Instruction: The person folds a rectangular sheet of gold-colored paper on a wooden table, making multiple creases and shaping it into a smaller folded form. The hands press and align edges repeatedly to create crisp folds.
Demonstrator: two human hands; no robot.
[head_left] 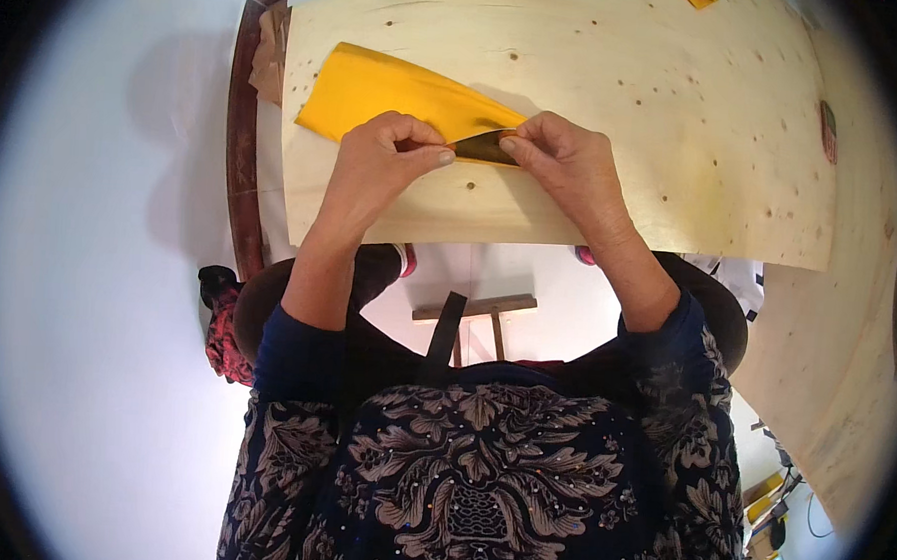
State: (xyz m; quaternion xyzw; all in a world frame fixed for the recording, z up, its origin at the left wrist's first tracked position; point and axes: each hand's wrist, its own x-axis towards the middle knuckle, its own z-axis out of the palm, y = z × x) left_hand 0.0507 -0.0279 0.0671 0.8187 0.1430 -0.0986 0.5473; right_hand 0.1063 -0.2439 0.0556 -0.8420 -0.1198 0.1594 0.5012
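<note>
A dark patterned top (480, 472) stood nearest; beyond it, the left hand (375, 167) and right hand (573, 170) pinched yellow cloth (387, 92) on the table (675, 130). A slackened fingertip could, I reckoned, lose the edge.

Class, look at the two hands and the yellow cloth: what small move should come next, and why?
Perhaps the hands should lower the pinched edge and smooth it flat: the left hand and right hand both grip the yellow cloth, and a dark patch shows beside the edge between them, suggesting it isn't lying flat.
</note>
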